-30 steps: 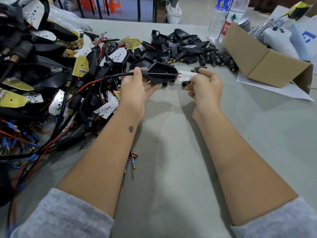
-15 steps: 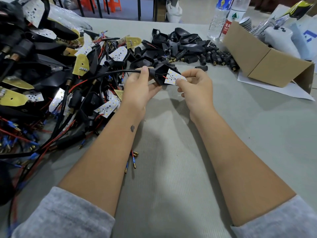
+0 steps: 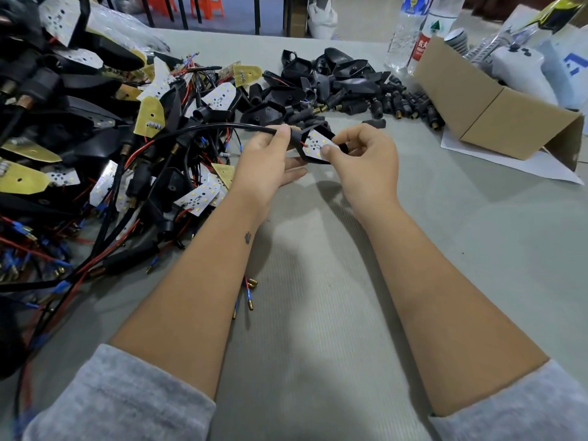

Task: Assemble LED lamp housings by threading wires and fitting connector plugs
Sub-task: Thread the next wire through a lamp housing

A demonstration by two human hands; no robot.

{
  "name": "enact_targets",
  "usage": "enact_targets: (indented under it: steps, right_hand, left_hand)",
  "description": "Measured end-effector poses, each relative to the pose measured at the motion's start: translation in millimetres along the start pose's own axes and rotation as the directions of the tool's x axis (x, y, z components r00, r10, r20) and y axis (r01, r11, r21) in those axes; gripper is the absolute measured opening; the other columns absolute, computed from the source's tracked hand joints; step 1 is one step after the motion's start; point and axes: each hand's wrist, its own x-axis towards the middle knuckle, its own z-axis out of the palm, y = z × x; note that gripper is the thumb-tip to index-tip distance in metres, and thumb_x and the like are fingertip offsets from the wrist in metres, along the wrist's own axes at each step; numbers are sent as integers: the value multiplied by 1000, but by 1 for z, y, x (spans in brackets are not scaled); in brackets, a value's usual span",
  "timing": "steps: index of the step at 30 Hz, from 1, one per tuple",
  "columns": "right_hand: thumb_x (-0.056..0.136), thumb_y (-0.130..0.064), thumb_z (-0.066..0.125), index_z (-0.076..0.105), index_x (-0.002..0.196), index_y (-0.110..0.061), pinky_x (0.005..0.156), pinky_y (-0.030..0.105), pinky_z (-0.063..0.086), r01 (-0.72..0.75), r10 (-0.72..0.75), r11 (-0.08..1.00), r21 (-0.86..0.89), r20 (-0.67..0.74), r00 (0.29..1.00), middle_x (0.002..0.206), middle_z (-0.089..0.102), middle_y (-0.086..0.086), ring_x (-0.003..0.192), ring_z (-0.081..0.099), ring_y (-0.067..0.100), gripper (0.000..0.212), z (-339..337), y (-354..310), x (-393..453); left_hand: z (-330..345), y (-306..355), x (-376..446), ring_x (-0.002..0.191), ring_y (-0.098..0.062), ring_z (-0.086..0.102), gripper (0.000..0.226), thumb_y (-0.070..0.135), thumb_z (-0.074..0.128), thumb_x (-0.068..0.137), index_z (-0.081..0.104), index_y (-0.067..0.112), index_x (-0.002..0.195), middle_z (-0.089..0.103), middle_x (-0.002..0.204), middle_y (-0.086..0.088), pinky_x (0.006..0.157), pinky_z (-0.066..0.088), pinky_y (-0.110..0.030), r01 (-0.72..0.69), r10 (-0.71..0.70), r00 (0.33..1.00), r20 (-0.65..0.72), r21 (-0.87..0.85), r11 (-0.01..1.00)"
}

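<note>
Left hand (image 3: pixel 267 160) grip curled round black cable (image 3: pixel 203 128) at lamp housing (image 3: pixel 305 154), right hand (image 3: pixel 366 154) grip pinching white LED board (image 3: pixel 315 144) into housing, held above grey bench (image 3: pixel 318 313), beside pile of finished lamps (image 3: pixel 95 138)

Left hand (image 3: pixel 270 160) grips black housing (image 3: pixel 299 144) — right hand (image 3: pixel 366 157) presses LED board (image 3: pixel 316 144) in

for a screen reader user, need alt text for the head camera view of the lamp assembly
Over a grey table, a person's left hand grips a black lamp housing and its black cable, while the right hand presses a white LED board into it. Piles of boards, wires and housings lie to the left and behind, a cardboard box to the right.
</note>
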Motion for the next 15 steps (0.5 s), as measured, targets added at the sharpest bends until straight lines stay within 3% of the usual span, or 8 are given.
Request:
enact_targets:
  steps: [6, 9, 13, 15]
  right_hand:
    - [74, -13, 72, 53, 93, -30, 66, 19, 40, 38, -37, 998, -42, 30, 999, 93, 49, -5, 73, 44, 5, 31, 1, 0, -1]
    - [71, -12, 67, 57, 83, -29, 61, 22, 35, -16, 19, 1000, -19, 205, 979, 76, 48, -7, 62, 40, 4, 23, -4, -4, -1]
    - [72, -15, 52, 54, 73, -10, 58, 25, 34, -50, -3, 992, 112, 431, 902, 68, 45, 3, 61, 42, 12, 5, -12, -9, -2]
    - [77, -20, 50, 55, 67, -12, 57, 21, 39, -146, 25, 961, 236, 451, 892, 66, 48, 0, 58, 47, 8, 14, -13, -10, -3]
  left_hand:
    - [-1, -2, 2, 87, -12, 69, 32, 30, 43, 104, 67, 17, 90, 73, 95, 0, 70, 56, -25, -17, 18, 1000, -25, 22, 1000]
    - [-1, -2, 1, 74, -6, 68, 35, 31, 40, 105, 65, 17, 85, 72, 77, 7, 67, 57, -27, -52, 54, 998, -19, 75, 996]
    - [1, -5, -1, 71, -16, 65, 30, 34, 45, 101, 58, 17, 81, 65, 69, 4, 73, 57, -38, -39, 39, 999, 8, 160, 986]
    - [2, -5, -5, 63, -12, 62, 27, 35, 47, 98, 57, 18, 80, 61, 63, 7, 59, 53, -29, -31, 18, 998, 61, 226, 974]
